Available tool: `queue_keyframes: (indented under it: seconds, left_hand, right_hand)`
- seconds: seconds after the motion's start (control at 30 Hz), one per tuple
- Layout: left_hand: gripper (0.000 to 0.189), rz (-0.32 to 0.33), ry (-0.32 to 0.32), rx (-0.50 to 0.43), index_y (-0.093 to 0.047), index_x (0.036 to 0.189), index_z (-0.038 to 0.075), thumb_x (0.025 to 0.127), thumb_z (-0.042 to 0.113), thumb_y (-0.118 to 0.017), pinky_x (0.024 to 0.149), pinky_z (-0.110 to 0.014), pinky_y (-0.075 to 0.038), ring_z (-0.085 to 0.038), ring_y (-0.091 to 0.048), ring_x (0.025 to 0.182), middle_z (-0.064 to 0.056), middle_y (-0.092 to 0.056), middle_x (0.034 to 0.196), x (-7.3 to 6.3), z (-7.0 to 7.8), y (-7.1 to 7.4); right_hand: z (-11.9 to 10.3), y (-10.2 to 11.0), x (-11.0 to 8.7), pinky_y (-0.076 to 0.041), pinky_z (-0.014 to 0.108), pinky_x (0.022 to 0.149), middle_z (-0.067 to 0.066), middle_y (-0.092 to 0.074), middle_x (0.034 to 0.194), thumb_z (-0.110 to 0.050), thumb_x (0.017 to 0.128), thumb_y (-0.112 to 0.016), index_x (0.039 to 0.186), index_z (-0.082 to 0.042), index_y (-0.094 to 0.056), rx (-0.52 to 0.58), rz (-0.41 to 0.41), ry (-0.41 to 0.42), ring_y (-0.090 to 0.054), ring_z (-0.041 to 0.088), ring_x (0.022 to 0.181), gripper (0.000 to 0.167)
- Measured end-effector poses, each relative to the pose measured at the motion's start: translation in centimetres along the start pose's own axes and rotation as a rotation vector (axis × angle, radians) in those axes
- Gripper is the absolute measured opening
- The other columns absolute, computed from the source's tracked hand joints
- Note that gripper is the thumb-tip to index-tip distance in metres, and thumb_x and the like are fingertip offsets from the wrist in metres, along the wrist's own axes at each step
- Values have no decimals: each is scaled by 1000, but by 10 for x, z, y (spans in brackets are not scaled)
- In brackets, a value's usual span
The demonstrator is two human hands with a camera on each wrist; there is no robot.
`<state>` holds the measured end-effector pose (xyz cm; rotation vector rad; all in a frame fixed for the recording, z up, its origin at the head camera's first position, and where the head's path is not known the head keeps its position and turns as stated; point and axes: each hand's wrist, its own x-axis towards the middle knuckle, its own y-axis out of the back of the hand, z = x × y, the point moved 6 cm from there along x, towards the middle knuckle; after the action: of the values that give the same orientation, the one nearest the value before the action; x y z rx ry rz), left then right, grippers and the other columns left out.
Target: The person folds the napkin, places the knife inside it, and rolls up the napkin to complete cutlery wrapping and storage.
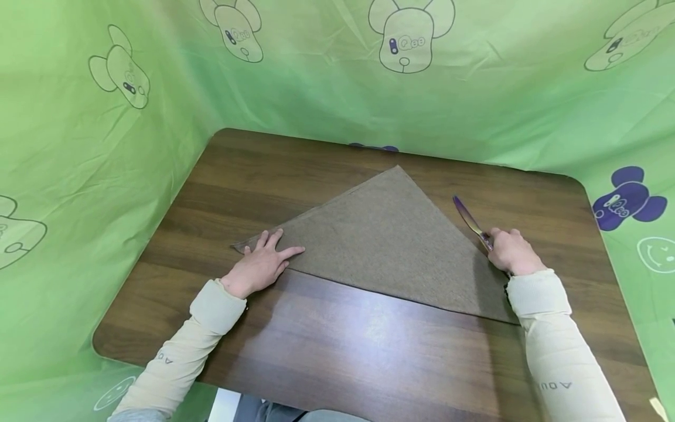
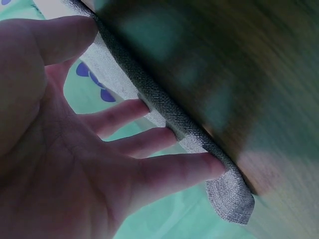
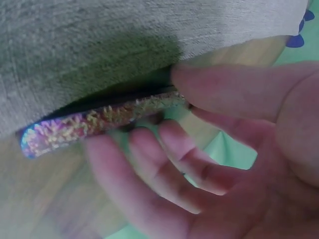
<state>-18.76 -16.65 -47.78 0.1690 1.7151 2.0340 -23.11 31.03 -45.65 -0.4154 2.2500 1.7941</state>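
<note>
While its handle (image 3: 104, 119) sits in the right hand (image 1: 512, 252), the knife (image 1: 476, 228) reaches out ahead of that grip, away from the person and slanting a little to the left. Its long axis runs nearly alongside the closest sloping edge of the cloth (image 1: 379, 246), just beyond it on the grip's right-hand side of that edge. The right grip is closed on the handle, thumb on one side and fingertips on the other (the handle is speckled pink and gold); whether the knife touches the tabletop (image 1: 327, 340) or the cloth, I cannot tell.

To the left of that grip lies the cloth, a flat brown-grey triangle on the tabletop. Its longest edge runs across in front of the person, its far corner points away, and its near right corner comes close to the right sleeve (image 1: 548, 340). Of the two, the right hand is much the nearer to the knife.

Well off to the left of the right grip, the left hand (image 1: 258, 264) rests on the opposite corner, its fingers spread apart and clamped on nothing. Beyond the tabletop hangs green sheeting (image 1: 316, 94) printed with cartoon heads.
</note>
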Motion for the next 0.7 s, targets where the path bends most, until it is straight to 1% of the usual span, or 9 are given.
queue_keyframes:
  seconds: [0.1,0.27,0.43,0.57,0.7]
  left_hand:
    - [45,1,2,1,-47,141,36,99,20,-53,85,-73,-42,-54,-28,138,-23,-27,154,0,0,0]
    - [45,3,4,4,-47,142,36,99,20,-52,86,-73,-41,-53,-28,139,-23,-27,154,-1,0,0]
    - [46,-5,10,11,-46,142,37,100,21,-51,86,-73,-41,-53,-26,139,-22,-26,155,-2,1,-1]
    - [46,-13,15,11,-44,143,37,101,20,-50,87,-74,-40,-53,-25,140,-22,-26,156,-2,0,-1]
    - [47,-11,12,11,-43,144,37,101,20,-48,87,-74,-40,-54,-25,140,-23,-25,156,-2,1,-2]
  right_hand:
    - [0,-1,-1,-46,59,66,38,-44,97,-1,81,-48,123,9,-43,-3,-36,-15,-48,52,91,43]
    - [2,-2,-1,-48,59,64,38,-42,97,-1,82,-49,122,8,-40,-16,-62,-31,-49,53,89,42]
    - [2,-2,-1,-47,59,64,37,-45,98,-2,83,-50,119,6,-42,-21,-41,-20,-49,52,91,38]
    - [3,-1,-1,-46,58,60,35,-47,99,-4,83,-50,117,3,-45,-22,-13,-20,-51,51,90,34]
    - [4,0,-1,-46,60,60,35,-49,100,-5,82,-51,116,2,-47,-32,8,-19,-53,53,90,35]
